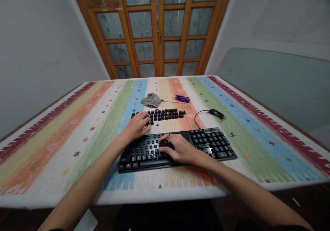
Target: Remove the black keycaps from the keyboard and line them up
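A black keyboard (pixel 152 162) lies at a slight slant on the table; many letter keys in its middle show only bare sockets, while the bottom row and number pad carry keycaps. Behind it sit loose black keycaps (pixel 167 114) in rows. My left hand (pixel 138 125) rests at the left end of these rows, fingers curled down on a keycap. My right hand (pixel 177 147) is over the keyboard's middle, thumb and fingers drawn together round a small dark thing with a thin piece sticking up. Its kind is unclear.
A grey cloth (pixel 151 100) and a purple cloth (pixel 182 98) lie behind the keycaps, with a thin rod (pixel 171 101) between them. The keyboard's bundled cable (pixel 217 113) lies at back right. A striped tablecloth (pixel 100 141) covers the table. Wooden glass doors (pixel 157 31) stand beyond.
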`<move>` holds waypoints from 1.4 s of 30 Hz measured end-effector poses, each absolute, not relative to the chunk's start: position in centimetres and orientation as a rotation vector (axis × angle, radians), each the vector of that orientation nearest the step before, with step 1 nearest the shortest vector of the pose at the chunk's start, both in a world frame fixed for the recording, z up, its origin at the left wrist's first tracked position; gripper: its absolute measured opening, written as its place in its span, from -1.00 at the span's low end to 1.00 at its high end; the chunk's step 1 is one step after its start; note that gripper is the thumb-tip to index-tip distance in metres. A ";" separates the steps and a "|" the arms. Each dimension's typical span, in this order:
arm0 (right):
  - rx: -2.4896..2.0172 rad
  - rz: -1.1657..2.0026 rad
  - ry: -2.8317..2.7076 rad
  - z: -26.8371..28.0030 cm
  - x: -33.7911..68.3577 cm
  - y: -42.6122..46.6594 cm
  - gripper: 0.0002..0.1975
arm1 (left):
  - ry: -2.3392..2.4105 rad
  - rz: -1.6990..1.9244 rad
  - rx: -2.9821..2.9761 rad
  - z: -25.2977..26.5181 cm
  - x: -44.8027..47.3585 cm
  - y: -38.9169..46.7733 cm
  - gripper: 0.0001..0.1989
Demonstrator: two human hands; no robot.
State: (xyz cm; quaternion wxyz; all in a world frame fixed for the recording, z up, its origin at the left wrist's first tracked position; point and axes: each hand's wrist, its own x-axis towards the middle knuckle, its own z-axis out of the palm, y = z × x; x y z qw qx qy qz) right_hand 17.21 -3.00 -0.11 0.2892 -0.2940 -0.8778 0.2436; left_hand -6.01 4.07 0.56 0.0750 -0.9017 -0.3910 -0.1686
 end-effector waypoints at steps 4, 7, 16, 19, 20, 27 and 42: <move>-0.821 0.557 -2.483 0.4 16.1 -3.2 -0.86 | -1.147 -0.620 -2.778 0.8 -6.4 2.0 -0.86; -0.902 0.535 -2.564 1.4 15.5 -2.8 -0.86 | -1.150 -0.680 -2.830 1.0 -6.5 0.4 -0.85; -1.020 0.836 -2.461 2.2 15.0 -1.0 -0.82 | -1.251 -0.624 -3.073 1.3 -7.0 -3.2 -0.83; -1.114 0.903 -2.372 1.7 14.9 -0.4 -0.81 | -1.285 -0.613 -3.085 1.2 -7.1 -3.5 -0.83; -1.115 0.965 -2.354 1.5 15.0 -0.1 -0.80 | -1.288 -0.608 -3.085 1.3 -7.1 -3.5 -0.83; -0.845 1.096 -2.261 1.7 16.6 0.1 -0.78 | -1.313 -0.721 -3.091 1.9 -6.8 -4.2 -0.79; -0.882 0.963 -2.218 2.3 19.6 -0.4 -0.73 | -1.380 -0.639 -3.206 2.5 -5.7 -3.6 -0.90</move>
